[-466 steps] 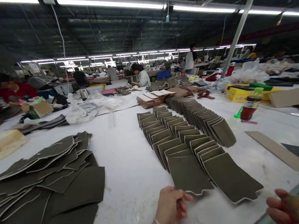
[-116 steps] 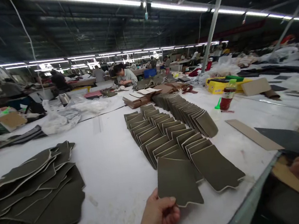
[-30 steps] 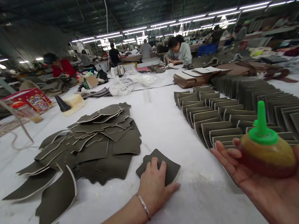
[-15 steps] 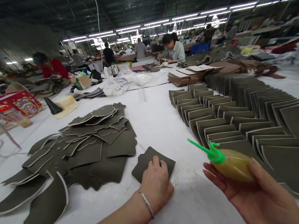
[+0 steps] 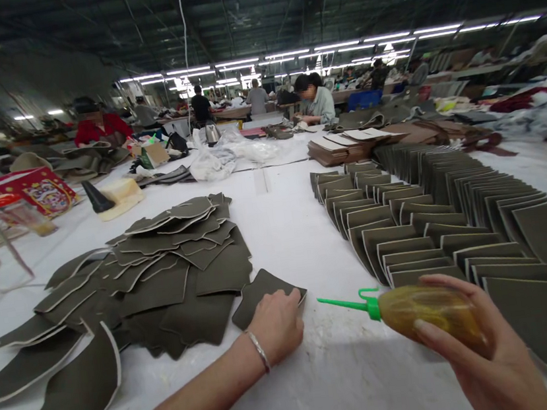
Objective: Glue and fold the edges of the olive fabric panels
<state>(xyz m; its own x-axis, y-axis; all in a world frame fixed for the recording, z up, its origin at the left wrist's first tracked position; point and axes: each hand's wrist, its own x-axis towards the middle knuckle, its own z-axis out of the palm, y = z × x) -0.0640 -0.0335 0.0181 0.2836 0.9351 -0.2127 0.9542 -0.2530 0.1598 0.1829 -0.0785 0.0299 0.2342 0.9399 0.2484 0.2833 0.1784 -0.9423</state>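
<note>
My left hand (image 5: 274, 324), with a silver bracelet at its wrist, rests on a single dark olive leather piece (image 5: 259, 291) on the white table. Its fingers are curled at the piece's right side, and part of the piece is hidden under them. In my right hand (image 5: 473, 333) is a glue bottle (image 5: 431, 313) of amber liquid, fingers and thumb wrapped round its body. The bottle lies nearly level, its thin green nozzle (image 5: 348, 303) pointing left toward the piece, apart from it.
A loose pile of olive pieces (image 5: 173, 277) lies on the left. Overlapping rows of such pieces (image 5: 401, 236) stretch along the right. Farther back are brown stacked sheets (image 5: 334, 151), clear plastic bags (image 5: 218, 158) and a black-tipped brush (image 5: 98, 196). Other people (image 5: 318, 100) work beyond.
The glue bottle has tipped from slanting to nearly level, and its nozzle has come left and lower, closer to the leather piece. My left hand stays on the piece, its fingers now at the right edge.
</note>
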